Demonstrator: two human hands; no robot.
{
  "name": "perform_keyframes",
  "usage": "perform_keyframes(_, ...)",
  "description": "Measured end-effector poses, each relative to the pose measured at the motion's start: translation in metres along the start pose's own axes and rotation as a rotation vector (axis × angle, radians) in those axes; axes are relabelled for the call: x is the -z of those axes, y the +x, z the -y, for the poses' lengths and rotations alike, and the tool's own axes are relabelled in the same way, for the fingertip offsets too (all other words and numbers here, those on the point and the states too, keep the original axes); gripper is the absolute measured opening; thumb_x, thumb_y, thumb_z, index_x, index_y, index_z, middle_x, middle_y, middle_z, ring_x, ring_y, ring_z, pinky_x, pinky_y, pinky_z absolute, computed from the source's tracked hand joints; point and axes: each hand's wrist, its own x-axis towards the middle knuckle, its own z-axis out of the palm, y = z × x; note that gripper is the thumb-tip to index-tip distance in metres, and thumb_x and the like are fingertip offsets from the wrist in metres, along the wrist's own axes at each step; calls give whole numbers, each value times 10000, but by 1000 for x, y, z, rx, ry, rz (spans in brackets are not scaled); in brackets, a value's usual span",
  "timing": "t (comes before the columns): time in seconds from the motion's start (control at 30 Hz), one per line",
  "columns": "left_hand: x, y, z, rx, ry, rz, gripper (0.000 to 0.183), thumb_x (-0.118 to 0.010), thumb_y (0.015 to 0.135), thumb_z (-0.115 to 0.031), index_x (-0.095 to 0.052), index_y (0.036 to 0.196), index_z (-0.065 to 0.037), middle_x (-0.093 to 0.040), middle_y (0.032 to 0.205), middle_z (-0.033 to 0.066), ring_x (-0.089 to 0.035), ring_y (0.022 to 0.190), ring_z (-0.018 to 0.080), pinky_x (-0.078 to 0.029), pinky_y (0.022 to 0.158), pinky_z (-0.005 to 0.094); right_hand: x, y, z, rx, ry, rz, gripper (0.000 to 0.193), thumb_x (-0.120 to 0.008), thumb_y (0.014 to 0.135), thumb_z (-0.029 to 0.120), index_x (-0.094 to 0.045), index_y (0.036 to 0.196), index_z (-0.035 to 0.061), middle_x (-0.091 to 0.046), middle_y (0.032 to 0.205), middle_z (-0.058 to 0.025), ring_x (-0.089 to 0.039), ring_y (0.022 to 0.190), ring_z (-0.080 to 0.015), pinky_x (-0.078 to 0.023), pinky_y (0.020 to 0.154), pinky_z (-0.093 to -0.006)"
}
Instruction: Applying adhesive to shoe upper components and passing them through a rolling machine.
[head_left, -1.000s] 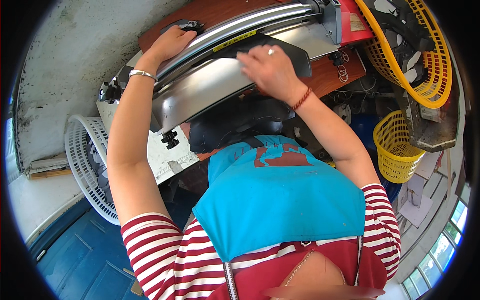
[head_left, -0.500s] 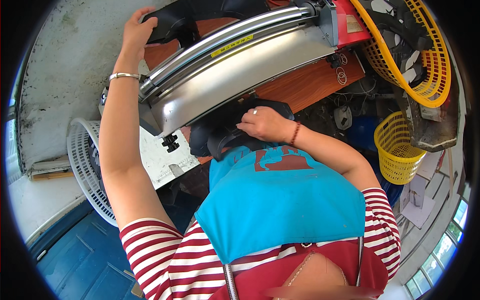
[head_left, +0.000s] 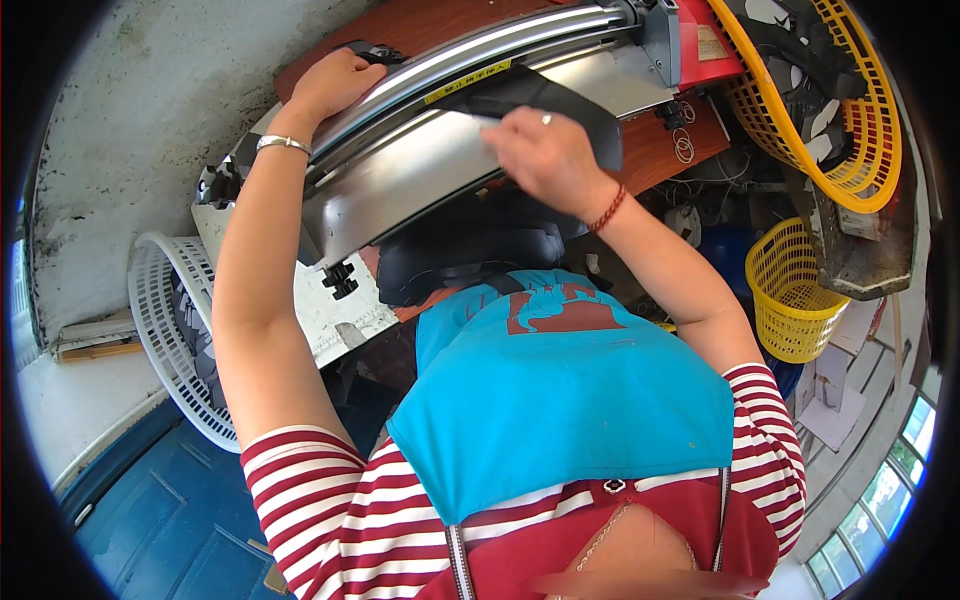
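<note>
A machine with long shiny rollers [head_left: 470, 62] and a sloping metal plate [head_left: 400, 170] lies before me. My left hand [head_left: 335, 85] reaches over the rollers' left end. Its fingers curl at a small black piece [head_left: 378, 50] on the far side, partly hidden by the hand. Over the plate, my right hand [head_left: 550, 160] is closed on a flat black sheet [head_left: 575, 105]. Its fingertips are smeared by motion. The sheet slants across the plate up to the rollers. Below the plate's near edge, more curved black pieces [head_left: 470, 255] lie against my blue apron [head_left: 560, 390].
A yellow basket [head_left: 780, 110] of dark and white pieces stands at the far right. Below it is a smaller yellow basket [head_left: 795, 290]. A white basket [head_left: 165, 330] with dark pieces is at the left. A black knob [head_left: 340, 281] juts from the plate's near corner.
My right hand has risen from the black pieces near my apron to the plate, bringing a black sheet. My left hand has come nearer the rollers; the large black pieces beyond them are mostly gone from view.
</note>
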Motion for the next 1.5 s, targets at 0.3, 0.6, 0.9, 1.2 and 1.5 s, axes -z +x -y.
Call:
perform_keyframes(0.3,16,9,13,81,-491,-252,222,-773,842,-246,-709,959,-69,-640,776,-3,-651,769,121,-538,542,315,-85,-89,54,93,170,710,412,-792,792,290,-664,1130,93,-603,1040,-110,-660,933,-285,-553,716,-416)
perform_keyframes(0.6,65,-28,-2,290,-1027,-469,277,-681,890,-112,-693,1166,-85,-688,965,55,-685,794,155,-631,621,354,-87,-102,53,163,309,652,143,-740,781,173,-698,877,76,-617,859,-85,-666,797,-284,-561,669,-394)
perform_keyframes(0.9,35,-27,6,-140,-434,-463,285,-592,906,-84,-768,1126,-127,-695,1082,109,-693,925,268,-591,812,384,78,-22,37,-102,21,146,268,-747,722,19,-700,979,81,-611,846,-53,-652,715,-241,-533,591,-346)
perform_keyframes(1.2,0,4,-5,-31,-74,-26,362,-682,880,-357,-782,1049,-53,-700,1093,168,-671,1035,328,-509,944,404,8,-1,-13,-93,-11,14,248,-708,792,27,-715,1032,88,-626,853,-52,-645,712,-260,-530,616,-356)
perform_keyframes(1.5,30,4,-8,190,-871,-229,156,-744,840,-161,-689,941,-55,-653,818,16,-664,760,152,-590,588,337,-59,-91,45,-40,320,578,406,-751,817,213,-665,1199,103,-619,1045,-98,-673,895,-272,-551,744,-405)
